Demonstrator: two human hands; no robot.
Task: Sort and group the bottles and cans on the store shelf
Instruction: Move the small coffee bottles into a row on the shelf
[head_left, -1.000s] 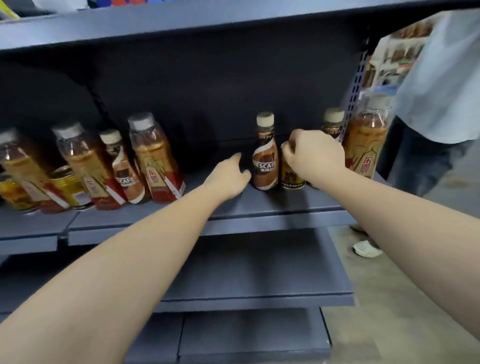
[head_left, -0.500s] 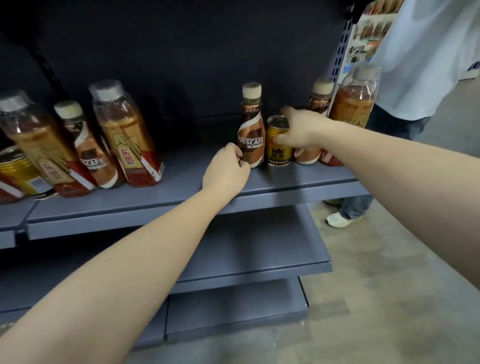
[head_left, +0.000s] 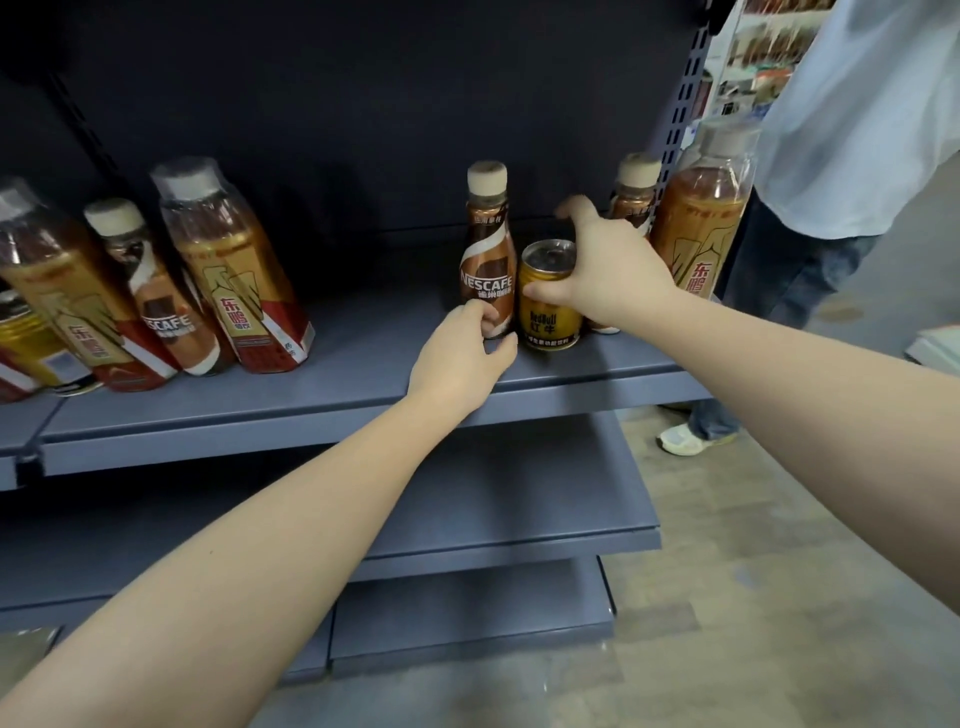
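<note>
Gripping can (head_left: 549, 296) mid-shelf (head_left: 332, 364), right hand (head_left: 602, 265) curled round it; left hand (head_left: 462, 353) pinching Nescafe bottle (head_left: 487, 249) base just left. Risk: crowded bottles toppling if knocked.

Both arms reach forward, left hand (head_left: 460, 358) and right hand (head_left: 605, 270) with fingers curled in grips.
</note>
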